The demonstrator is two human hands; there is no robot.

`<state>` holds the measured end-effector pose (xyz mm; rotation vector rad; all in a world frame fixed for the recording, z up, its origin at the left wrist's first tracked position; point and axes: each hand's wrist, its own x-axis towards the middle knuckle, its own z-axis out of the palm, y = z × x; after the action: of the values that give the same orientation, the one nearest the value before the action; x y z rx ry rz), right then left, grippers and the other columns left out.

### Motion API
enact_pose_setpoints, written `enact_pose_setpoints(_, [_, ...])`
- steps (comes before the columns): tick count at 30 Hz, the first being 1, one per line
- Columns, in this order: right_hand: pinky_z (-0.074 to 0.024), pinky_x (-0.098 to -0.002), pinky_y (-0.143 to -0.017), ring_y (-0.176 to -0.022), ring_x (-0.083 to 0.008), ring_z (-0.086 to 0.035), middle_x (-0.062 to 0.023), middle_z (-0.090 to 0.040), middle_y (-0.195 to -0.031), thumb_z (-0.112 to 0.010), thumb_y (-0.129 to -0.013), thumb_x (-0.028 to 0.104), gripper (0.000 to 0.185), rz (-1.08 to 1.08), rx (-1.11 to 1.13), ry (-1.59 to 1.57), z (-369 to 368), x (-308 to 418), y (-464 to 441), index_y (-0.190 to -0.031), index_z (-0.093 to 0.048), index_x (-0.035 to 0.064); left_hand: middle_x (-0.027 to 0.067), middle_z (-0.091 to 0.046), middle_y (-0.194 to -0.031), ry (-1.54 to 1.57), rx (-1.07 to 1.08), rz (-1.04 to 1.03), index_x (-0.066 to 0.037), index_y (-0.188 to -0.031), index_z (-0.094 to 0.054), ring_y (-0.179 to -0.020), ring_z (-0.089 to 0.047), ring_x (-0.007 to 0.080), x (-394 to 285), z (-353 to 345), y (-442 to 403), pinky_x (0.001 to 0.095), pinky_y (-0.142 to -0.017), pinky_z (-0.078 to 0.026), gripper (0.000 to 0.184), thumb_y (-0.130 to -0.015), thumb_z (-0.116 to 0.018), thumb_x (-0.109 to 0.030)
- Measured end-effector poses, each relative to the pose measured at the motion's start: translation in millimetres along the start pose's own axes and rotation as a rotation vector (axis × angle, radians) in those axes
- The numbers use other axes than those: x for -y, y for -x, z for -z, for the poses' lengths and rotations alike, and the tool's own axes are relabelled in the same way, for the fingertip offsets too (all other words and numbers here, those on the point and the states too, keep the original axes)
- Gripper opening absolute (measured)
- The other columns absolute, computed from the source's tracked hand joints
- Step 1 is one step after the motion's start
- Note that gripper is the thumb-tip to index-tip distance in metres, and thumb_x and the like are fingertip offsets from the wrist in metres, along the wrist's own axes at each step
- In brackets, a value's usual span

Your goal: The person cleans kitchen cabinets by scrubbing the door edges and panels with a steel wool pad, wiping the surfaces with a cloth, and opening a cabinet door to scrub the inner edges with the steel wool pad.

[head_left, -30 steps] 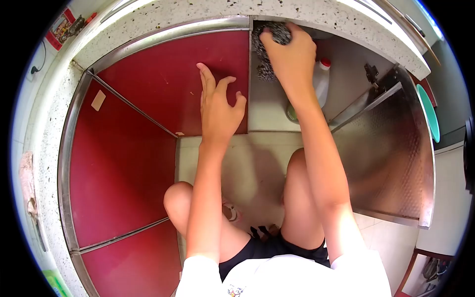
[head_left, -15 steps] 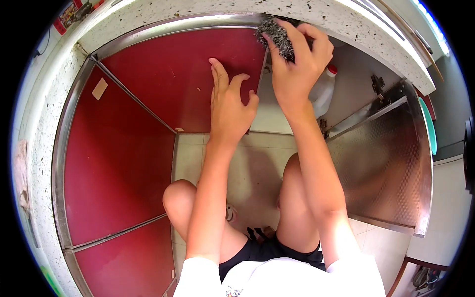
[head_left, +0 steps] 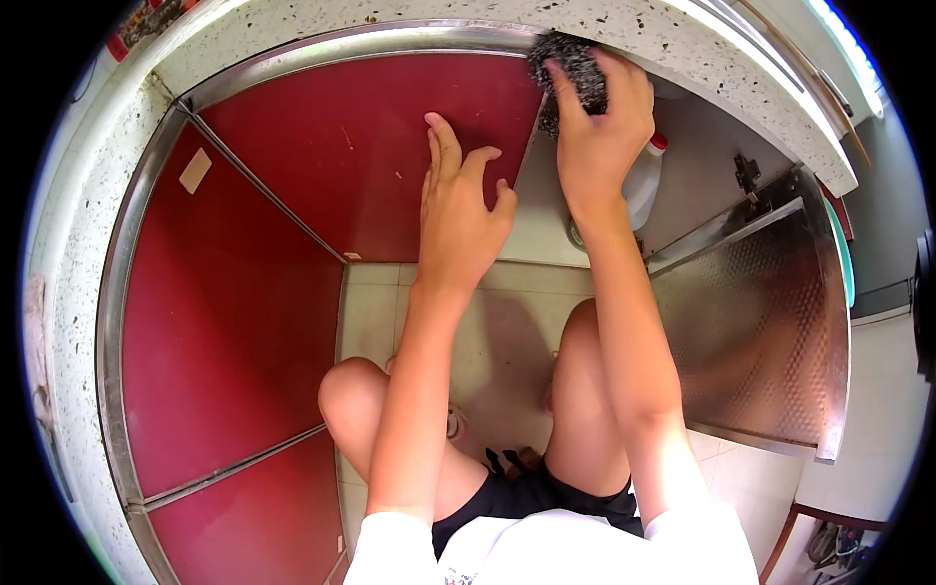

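Observation:
My right hand (head_left: 606,141) is closed around a speckled black-and-white scrubbing cloth (head_left: 565,73). The cloth is at the top right corner of the red cabinet door (head_left: 322,146), by its metal frame and just under the stone countertop edge. Part of the cloth is hidden behind my fingers. My left hand (head_left: 460,210) is open, fingers spread, in front of the same red door; whether the fingertips touch it I cannot tell.
Right of the red door is an open cabinet, with a red-capped bottle (head_left: 642,180) inside. Its textured metal door (head_left: 751,331) swings out on the right. More red panels (head_left: 224,312) stand at left. The speckled countertop (head_left: 439,12) runs overhead, above my bent knees.
My right hand has shifted a little to the right with the cloth, along the frame. My left hand has also moved slightly right, its fingers still spread.

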<state>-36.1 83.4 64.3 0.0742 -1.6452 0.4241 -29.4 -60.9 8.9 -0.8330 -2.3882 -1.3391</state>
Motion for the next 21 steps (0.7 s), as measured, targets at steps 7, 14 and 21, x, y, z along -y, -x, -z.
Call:
enact_pose_setpoints(7, [-0.0417, -0.0413, -0.085, -0.100, -0.0319, -0.052, -0.0096, -0.059, -0.111, -0.075, -0.074, 0.010, 0.033, -0.020, 0.108, 0.221, 4.1, 27.0, 8.6, -0.105, -0.067, 0.0028, 0.0316, -0.010, -0.155, -0.025, 0.009, 0.011, -0.003, -0.116, -0.062, -0.144, -0.019, 0.0419, 0.2, -0.7, -1.0, 0.0439, -0.109, -0.034, 0.032, -0.085, -0.061, -0.010])
enact_pose_setpoints(14, [-0.0446, -0.0398, -0.084, -0.097, -0.0336, -0.054, -0.0120, -0.060, -0.109, -0.070, -0.070, -0.003, 0.037, 0.051, 0.261, 0.182, 0.0, 32.1, -5.7, -0.107, -0.066, 0.0011, 0.0366, -0.013, -0.152, -0.016, 0.007, -0.013, 0.001, -0.115, -0.061, -0.141, -0.024, 0.0466, -0.1, -2.0, -0.3, 0.0491, -0.107, -0.033, 0.033, -0.084, -0.060, -0.010])
enact_pose_setpoints(21, [-0.0448, -0.0409, -0.080, -0.089, -0.0331, -0.054, -0.0136, -0.060, -0.095, -0.069, -0.070, -0.004, 0.035, -0.026, 0.250, 0.200, 41.7, -0.2, -11.3, -0.104, -0.066, -0.0004, 0.0340, -0.012, -0.154, -0.003, 0.003, 0.012, 0.000, -0.115, -0.063, -0.142, -0.022, 0.0447, -5.8, 0.6, -1.8, 0.0478, -0.108, -0.033, 0.032, -0.085, -0.060, -0.011])
